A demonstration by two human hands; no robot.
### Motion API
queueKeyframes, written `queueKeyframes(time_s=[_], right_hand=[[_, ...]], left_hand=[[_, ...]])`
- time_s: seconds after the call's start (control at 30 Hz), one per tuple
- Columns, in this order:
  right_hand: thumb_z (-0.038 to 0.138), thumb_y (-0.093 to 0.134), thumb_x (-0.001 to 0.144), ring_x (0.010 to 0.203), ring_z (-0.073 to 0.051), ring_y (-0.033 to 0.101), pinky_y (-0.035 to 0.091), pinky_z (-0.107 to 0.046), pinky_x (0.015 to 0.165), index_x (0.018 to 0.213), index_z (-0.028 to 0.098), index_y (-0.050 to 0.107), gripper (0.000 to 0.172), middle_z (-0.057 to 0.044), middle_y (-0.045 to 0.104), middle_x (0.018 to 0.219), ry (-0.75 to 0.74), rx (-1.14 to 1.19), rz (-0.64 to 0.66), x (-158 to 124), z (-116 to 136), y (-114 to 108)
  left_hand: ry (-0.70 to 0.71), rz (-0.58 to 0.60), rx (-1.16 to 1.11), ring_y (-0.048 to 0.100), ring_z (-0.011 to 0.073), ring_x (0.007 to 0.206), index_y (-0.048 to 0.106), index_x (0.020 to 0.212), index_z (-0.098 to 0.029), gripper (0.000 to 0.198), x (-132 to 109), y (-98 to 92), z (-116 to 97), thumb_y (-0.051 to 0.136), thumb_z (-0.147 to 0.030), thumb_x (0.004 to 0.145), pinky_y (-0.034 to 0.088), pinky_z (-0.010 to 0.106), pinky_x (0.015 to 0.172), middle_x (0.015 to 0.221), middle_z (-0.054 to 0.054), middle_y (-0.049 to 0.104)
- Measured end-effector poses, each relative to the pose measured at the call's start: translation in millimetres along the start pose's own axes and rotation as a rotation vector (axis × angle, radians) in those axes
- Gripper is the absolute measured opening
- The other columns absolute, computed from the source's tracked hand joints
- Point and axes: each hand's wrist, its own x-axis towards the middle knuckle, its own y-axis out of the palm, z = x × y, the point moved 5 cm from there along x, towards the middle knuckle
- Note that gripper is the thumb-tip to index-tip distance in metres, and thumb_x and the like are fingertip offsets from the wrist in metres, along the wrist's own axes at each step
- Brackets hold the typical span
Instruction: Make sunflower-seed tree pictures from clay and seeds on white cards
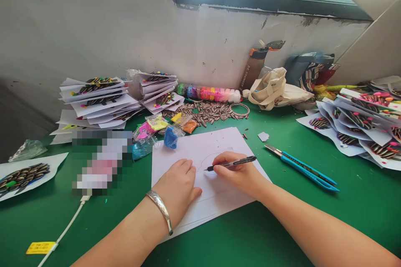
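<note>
White paper sheets [184, 217] lie on the green table in front of me. My left hand [178, 190] rests flat on the top sheet, with a silver bangle on its wrist. In my right hand [239, 173] is a black pen [232, 162], pinched near its tip. The pen's tip touches or hovers just over the paper, beside a thin curved line [208, 158]. On the paper's top left corner sits a blue clay packet [171, 137]. A blue utility knife [303, 169] with its blade out lies to the right.
Loose striped sunflower seeds [209, 112] spread behind the paper, near a tape ring [239, 111] and colored clay tubs [209, 93]. Stacks of seed-decorated sheets stand left [97, 106] and right [360, 123]. A bottle [253, 69] leans on the wall. A white cable [67, 227] crosses the left.
</note>
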Motion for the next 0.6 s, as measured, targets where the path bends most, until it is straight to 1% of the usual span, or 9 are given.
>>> queueKeyframes(time_s=[0.13, 0.3, 0.43, 0.53, 0.6], right_hand=[[0.016, 0.060, 0.073, 0.075, -0.016, 0.063, 0.049, -0.026, 0.067, 0.077, 0.021, 0.069, 0.011, 0.000, 0.070, 0.078, -0.050, -0.030, 0.062, -0.5, 4.6, 3.3], [0.017, 0.061, 0.073, 0.076, -0.016, 0.063, 0.050, -0.027, 0.068, 0.080, 0.024, 0.071, 0.013, 0.000, 0.071, 0.080, -0.093, -0.049, 0.095, -0.7, 6.0, 6.0], [0.017, 0.059, 0.074, 0.077, -0.017, 0.063, 0.050, -0.028, 0.068, 0.078, 0.023, 0.069, 0.012, -0.001, 0.071, 0.079, -0.061, -0.061, 0.040, -0.8, 3.4, 2.7], [0.017, 0.058, 0.074, 0.076, -0.017, 0.063, 0.049, -0.028, 0.068, 0.077, 0.022, 0.068, 0.012, 0.000, 0.070, 0.078, -0.053, -0.057, -0.005, -0.7, 1.3, 0.6], [0.017, 0.058, 0.074, 0.076, -0.016, 0.062, 0.049, -0.027, 0.067, 0.077, 0.022, 0.068, 0.011, 0.000, 0.070, 0.078, -0.045, -0.049, -0.007, -0.4, -0.1, 0.8]], left_hand=[[-0.009, 0.028, 0.015, 0.053, 0.0302, 0.117, 0.062, 0.109, -0.008, 0.031, 0.1, 0.7, 0.2, 0.062, -0.024, 0.082, 0.043, 0.042, 0.101, 0.119, 0.018, 0.062], [0.014, -0.045, -0.014, 0.056, 0.0298, 0.114, 0.063, 0.104, -0.013, 0.027, -1.1, 1.2, 1.8, 0.064, -0.023, 0.080, 0.045, 0.043, 0.097, 0.117, 0.016, 0.063], [0.025, -0.053, -0.015, 0.056, 0.0292, 0.113, 0.062, 0.104, -0.014, 0.026, -0.9, 0.2, 1.3, 0.063, -0.023, 0.080, 0.045, 0.042, 0.097, 0.115, 0.015, 0.064], [0.019, -0.002, 0.027, 0.055, 0.0297, 0.114, 0.063, 0.106, -0.012, 0.028, 0.0, -1.3, -1.1, 0.062, -0.023, 0.081, 0.044, 0.041, 0.098, 0.116, 0.016, 0.064], [0.003, 0.042, 0.034, 0.054, 0.0307, 0.116, 0.063, 0.109, -0.008, 0.031, 0.2, -1.3, -2.2, 0.061, -0.023, 0.082, 0.043, 0.041, 0.099, 0.118, 0.018, 0.062]])
